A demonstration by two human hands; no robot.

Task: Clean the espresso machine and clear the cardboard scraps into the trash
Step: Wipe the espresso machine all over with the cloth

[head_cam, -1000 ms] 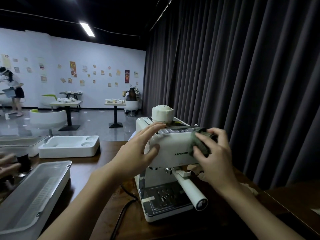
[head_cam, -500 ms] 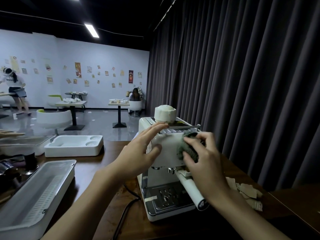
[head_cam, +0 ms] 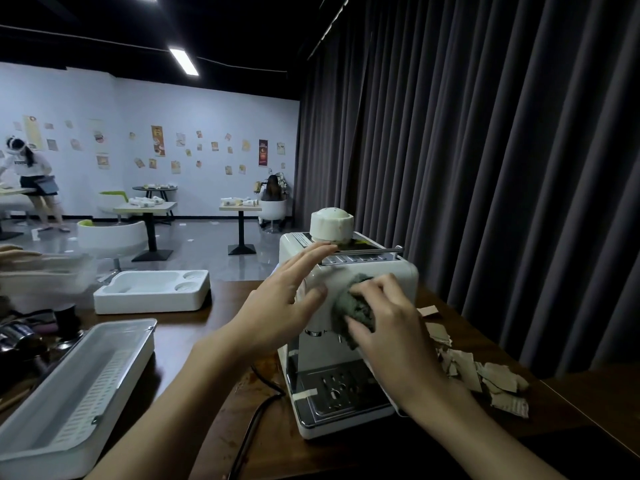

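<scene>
Plainly, our right hand [head_cam: 391,323] has its fingers curled round a grey-green cloth [head_cam: 349,306], pressing the wad against the front panel of the espresso machine [head_cam: 322,355], which stands on the dark wooden worktop [head_cam: 180,341] just ahead of us. Our left hand [head_cam: 287,299] lies flat on the machine's upper left corner, fingers straight and spread, bracing it.

We judge sliding to be the main risk: the casing is smooth, glossy cream plastic with rounded corners, and a hard sideways rub could skid it or tug the black cord [head_cam: 256,420] trailing from its near left. The fuzzy cloth could also snag on the fittings below the panel, hidden under our wrist.

The cardboard scraps [head_cam: 485,375], thin, torn and light, lie heaped on the worktop just right of the machine. Our right forearm passes close and could brush them over the edge. The perforated metal drip tray [head_cam: 339,389] is shiny. No trash bin is in view.
</scene>
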